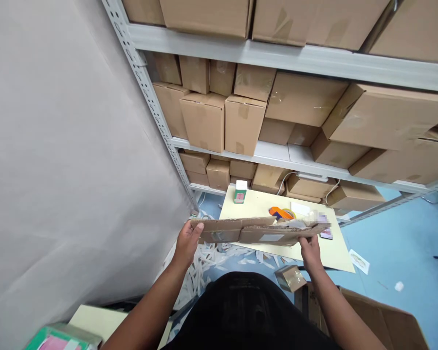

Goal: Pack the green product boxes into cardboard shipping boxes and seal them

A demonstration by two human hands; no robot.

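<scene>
A flattened cardboard box [222, 231] is held up level in front of me, with its worn edges showing. My left hand [188, 241] grips its left end, the thumb lying on top. At the right end my right hand [310, 250] is closed on the lower edge. Behind the cardboard stands a pale yellow table [328, 248], partly hidden by it. On that table I see an orange tape dispenser [279, 212], a green and white box [240, 192] and a phone [326, 233], the phone partly blurred out.
Metal shelves [270, 53] packed with cardboard boxes [203, 121] rise ahead. A grey-white wall [69, 146] runs along the left. Paper strips [197, 272] litter the floor. A small box [290, 278] and a large open carton [383, 316] are at lower right.
</scene>
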